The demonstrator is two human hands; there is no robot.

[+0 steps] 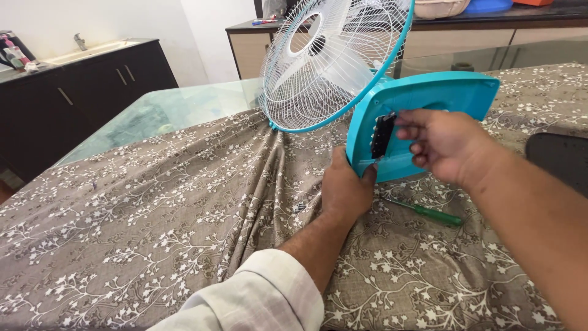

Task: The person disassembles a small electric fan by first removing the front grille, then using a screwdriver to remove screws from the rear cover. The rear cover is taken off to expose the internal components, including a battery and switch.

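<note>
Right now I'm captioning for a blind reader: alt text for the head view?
Left hand grips the turquoise fan base, tipped on a floral cloth; right hand fingers its dark opening. A green screwdriver lies beside.

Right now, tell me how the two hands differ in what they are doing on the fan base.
The left hand grips the lower corner of the turquoise fan base from below, thumb on its edge; the right hand reaches across the underside, fingertips at the dark opening. The left arm wears a white sleeve; the right forearm is bare. Both touch the base; neither holds the green screwdriver.
</note>
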